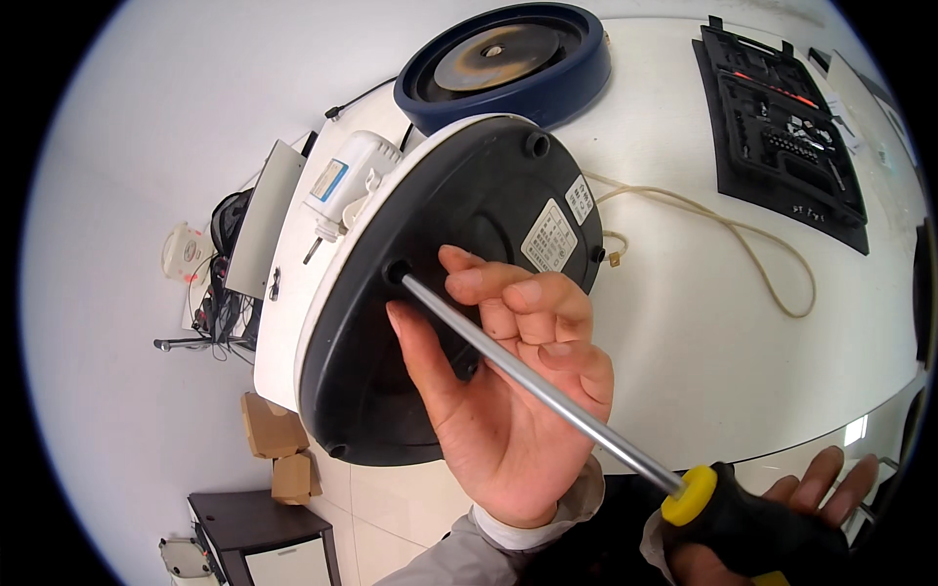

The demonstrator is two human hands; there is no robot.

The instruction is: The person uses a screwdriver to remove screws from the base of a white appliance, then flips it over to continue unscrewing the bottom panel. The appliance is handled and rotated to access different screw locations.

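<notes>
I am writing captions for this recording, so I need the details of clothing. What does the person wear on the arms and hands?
Both hands are bare, with no gloves, rings or watch in view. The left hand comes out of a light grey outer sleeve with a paler, whitish cuff beneath it at the wrist. The right hand shows a light sleeve edge at the wrist; the rest is hidden.

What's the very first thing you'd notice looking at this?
In the middle, the left hand steadies the black underside of a white round appliance turned on its side. A long screwdriver, its black and yellow handle in the right hand at the lower right, pokes into a hole in that underside. Behind sits a dark blue round base, and a black tool case lies open at the upper right.
</notes>
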